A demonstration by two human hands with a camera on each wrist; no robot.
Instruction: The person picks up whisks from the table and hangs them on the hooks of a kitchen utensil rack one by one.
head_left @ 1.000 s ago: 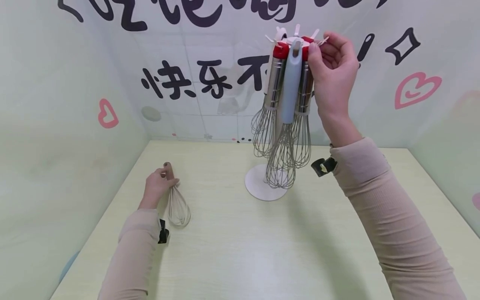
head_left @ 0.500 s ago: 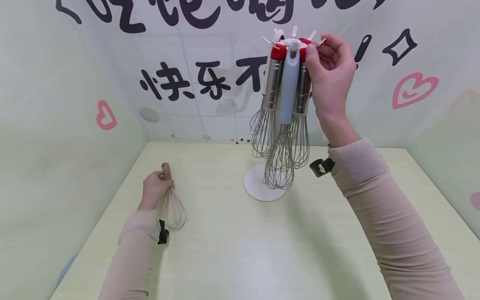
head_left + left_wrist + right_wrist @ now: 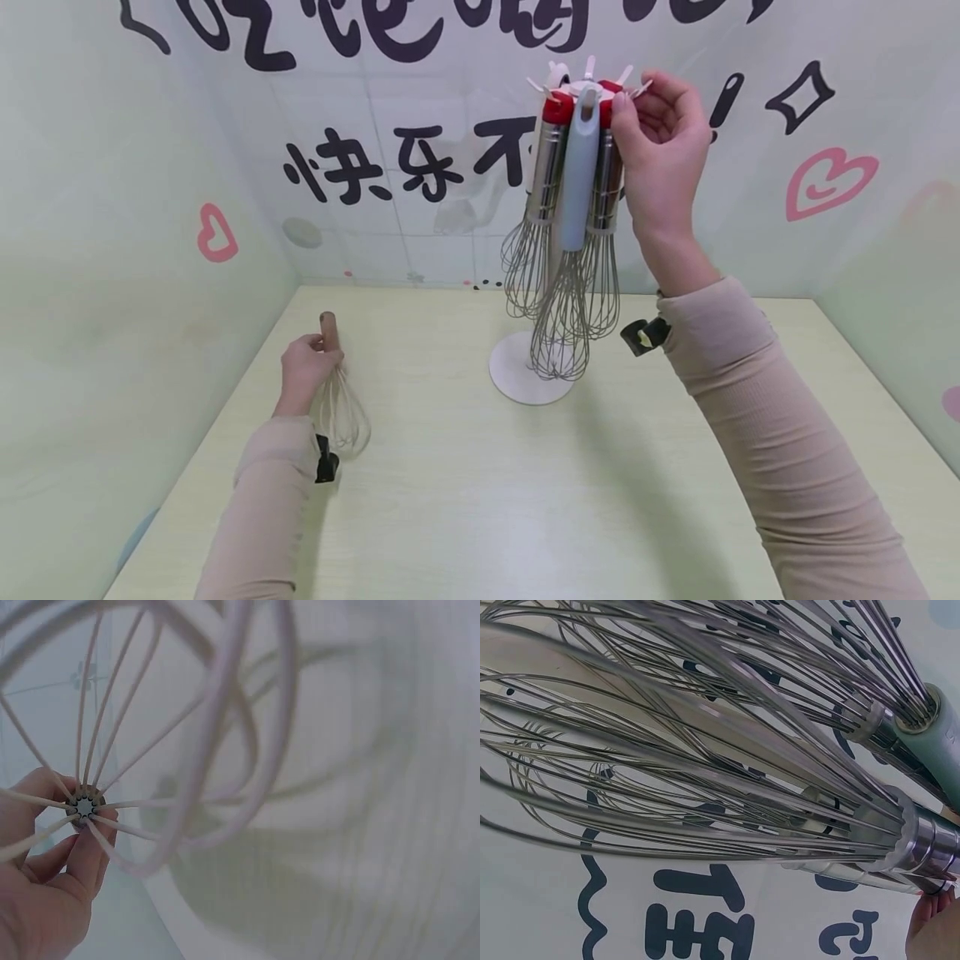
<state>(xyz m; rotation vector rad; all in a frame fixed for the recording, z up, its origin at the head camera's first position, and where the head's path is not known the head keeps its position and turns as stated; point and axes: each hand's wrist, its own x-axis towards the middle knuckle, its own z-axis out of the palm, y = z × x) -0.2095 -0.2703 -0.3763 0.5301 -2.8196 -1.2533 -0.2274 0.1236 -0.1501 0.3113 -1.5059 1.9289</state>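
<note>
At the left of the table, my left hand [image 3: 307, 371] pinches the brown handle of a whisk [image 3: 347, 421] with pale wires, its loops pointing toward me. The left wrist view looks through those wire loops [image 3: 225, 750] toward the fingers around the handle. My right hand [image 3: 667, 150] is raised to the top of a white whisk stand [image 3: 525, 383], thumb and forefinger pinching one of its hooks [image 3: 641, 89] beside a red-topped steel whisk handle [image 3: 604, 179]. A whisk with a light blue handle [image 3: 579, 179] and several steel ones hang there. Steel wires [image 3: 705, 750] fill the right wrist view.
The pale wood table [image 3: 450, 500] is closed in by a printed back wall [image 3: 420, 250] and side walls. The stand's round base sits near the back, right of centre. Black straps [image 3: 647, 335] ring both wrists.
My left hand has shifted slightly left with the whisk, and its handle stands a bit more upright. The right hand stays at the stand's top.
</note>
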